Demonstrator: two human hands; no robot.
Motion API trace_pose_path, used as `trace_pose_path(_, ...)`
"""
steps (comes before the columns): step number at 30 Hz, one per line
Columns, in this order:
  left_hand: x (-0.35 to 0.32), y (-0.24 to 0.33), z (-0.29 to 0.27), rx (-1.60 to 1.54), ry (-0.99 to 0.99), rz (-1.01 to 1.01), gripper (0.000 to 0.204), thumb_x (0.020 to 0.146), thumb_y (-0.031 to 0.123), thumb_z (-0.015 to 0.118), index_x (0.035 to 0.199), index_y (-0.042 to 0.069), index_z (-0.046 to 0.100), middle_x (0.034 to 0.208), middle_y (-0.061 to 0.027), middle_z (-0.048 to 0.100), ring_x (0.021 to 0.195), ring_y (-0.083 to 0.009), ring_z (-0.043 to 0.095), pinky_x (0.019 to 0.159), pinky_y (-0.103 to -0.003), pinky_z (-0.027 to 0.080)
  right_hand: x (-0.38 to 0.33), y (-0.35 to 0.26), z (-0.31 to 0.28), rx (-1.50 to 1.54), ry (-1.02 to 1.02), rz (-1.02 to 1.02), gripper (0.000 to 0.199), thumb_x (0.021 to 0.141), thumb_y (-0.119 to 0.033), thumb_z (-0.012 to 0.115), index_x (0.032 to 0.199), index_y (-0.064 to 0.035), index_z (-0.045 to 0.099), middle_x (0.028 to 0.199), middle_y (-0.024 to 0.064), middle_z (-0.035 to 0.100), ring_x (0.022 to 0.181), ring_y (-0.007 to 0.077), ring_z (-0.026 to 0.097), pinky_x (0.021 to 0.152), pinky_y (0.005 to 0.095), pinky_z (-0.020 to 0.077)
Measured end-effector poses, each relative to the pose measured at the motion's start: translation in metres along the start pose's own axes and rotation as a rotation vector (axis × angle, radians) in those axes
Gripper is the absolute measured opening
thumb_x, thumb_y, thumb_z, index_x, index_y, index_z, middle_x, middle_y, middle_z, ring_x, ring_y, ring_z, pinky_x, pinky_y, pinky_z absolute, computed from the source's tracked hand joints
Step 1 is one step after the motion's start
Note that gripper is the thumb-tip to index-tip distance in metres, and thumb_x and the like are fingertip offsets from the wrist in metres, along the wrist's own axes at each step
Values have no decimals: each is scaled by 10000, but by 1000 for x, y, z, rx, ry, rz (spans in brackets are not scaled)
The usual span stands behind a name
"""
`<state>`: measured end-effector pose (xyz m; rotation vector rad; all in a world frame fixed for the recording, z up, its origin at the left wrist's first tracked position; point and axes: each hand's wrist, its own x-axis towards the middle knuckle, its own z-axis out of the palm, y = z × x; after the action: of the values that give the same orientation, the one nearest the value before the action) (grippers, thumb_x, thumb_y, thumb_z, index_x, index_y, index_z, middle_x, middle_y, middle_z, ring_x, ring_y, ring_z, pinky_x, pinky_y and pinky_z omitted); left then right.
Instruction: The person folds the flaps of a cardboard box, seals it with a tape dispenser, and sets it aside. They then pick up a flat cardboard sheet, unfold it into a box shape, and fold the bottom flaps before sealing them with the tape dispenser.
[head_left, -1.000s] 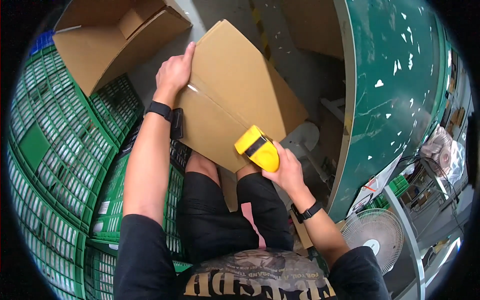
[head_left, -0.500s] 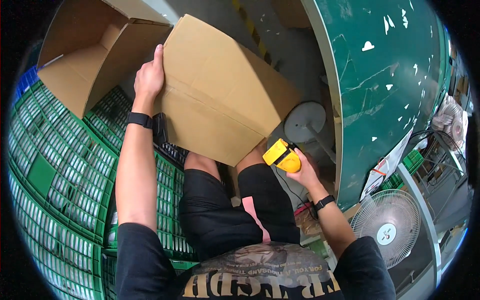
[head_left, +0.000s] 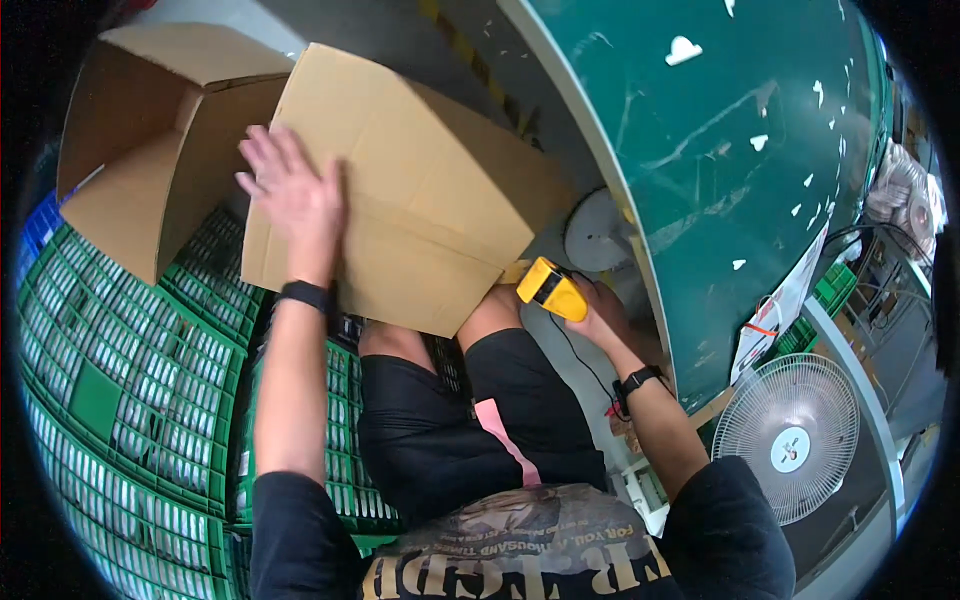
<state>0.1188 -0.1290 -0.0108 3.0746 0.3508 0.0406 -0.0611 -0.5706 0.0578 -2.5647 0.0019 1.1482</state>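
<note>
A brown cardboard box stands before me across my knees, its broad panels facing up. My left hand lies open on the box's left side, fingers spread and a little blurred, palm toward the cardboard. My right hand is closed around a yellow handheld tool with a black band; its exact kind cannot be made out. The tool is near the box's lower right corner, above my right knee. Whether it touches the cardboard I cannot tell.
Another open cardboard box stands at the far left, beside green plastic crates stacked with pale contents. A green panel curves along the right. A fan stands at the lower right, and a round grey base lies behind the tool.
My left hand has let go of the box's left edge and opened flat against its side. A left flap or panel now shows under it. The tool has tilted and shifted slightly left.
</note>
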Motion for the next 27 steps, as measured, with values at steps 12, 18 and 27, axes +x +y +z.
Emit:
trace_pose_path(12, -91, 144, -13, -190, -433, 512, 760, 886, 605, 492, 1483, 150, 378, 1568, -89, 293, 1477, -281, 191, 1164, -562, 144, 23, -16, 26, 319, 36, -78, 805, 643, -269, 798, 1362, -118, 469, 1078, 212, 632, 984, 401, 604, 870, 458, 503)
trace_pose_path(18, -81, 141, -10, -206, -343, 509, 773, 888, 606, 485, 1496, 146, 355, 1572, -90, 287, 1477, -283, 193, 1172, -543, 144, -3, -9, 50, 138, 117, -33, 823, 643, -304, 825, 1359, -110, 470, 1083, 212, 631, 975, 396, 606, 868, 451, 504)
trace_pose_path(27, -89, 138, -14, -112, -350, 504, 773, 906, 578, 484, 1505, 115, 332, 1590, -88, 254, 1486, -277, 166, 1183, -526, 120, -28, 15, 68, 196, 199, -103, 830, 651, -299, 816, 1364, -83, 450, 1141, 208, 625, 996, 395, 609, 866, 454, 506)
